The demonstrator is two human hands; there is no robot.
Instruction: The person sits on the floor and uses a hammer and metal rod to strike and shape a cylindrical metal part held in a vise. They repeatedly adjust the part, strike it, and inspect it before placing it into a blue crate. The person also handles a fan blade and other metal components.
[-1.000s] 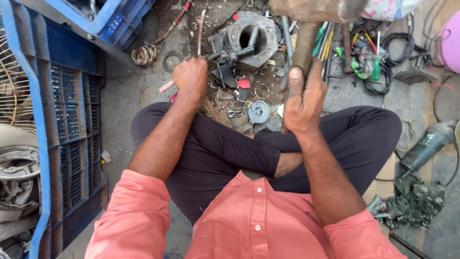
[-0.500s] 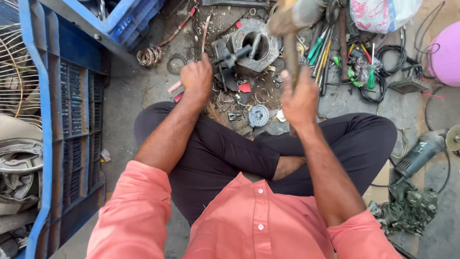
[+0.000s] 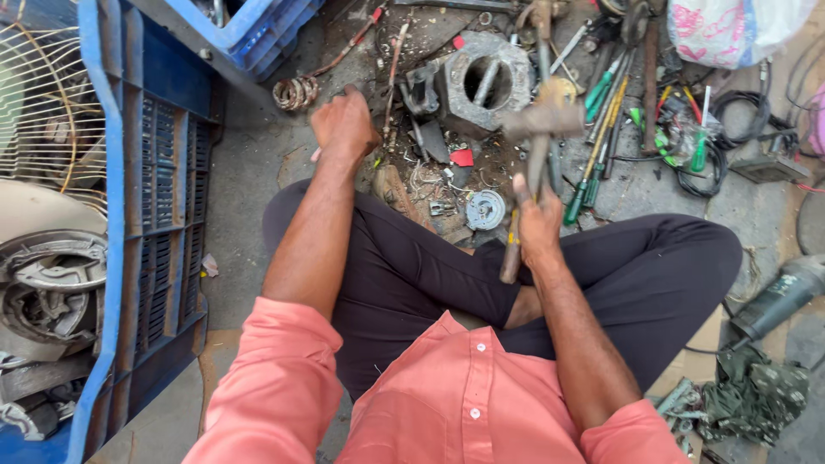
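I sit cross-legged on the ground in an orange shirt and dark trousers. My right hand point(image 3: 537, 228) grips the wooden handle of a hammer point(image 3: 541, 120), whose blurred metal head hangs just right of a grey ring-shaped metal housing point(image 3: 516, 82). My left hand point(image 3: 344, 125) is a closed fist left of that housing. A bit of pink handle point(image 3: 315, 155) shows under the fist; the rest of that tool is hidden by the hand. Small metal scraps and a round disc point(image 3: 485, 209) lie between my hands.
A blue plastic crate point(image 3: 146, 215) stands at the left beside a wire fan guard point(image 3: 43, 112). Several green-handled screwdrivers point(image 3: 601, 129), black cables point(image 3: 739, 107), a printed bag point(image 3: 730, 30), a wire coil point(image 3: 296, 90) and an angle grinder point(image 3: 782, 296) lie around.
The hammer head has dropped from high near the camera down to beside the metal housing. My right hand came lower with it. My left fist stayed by the housing.
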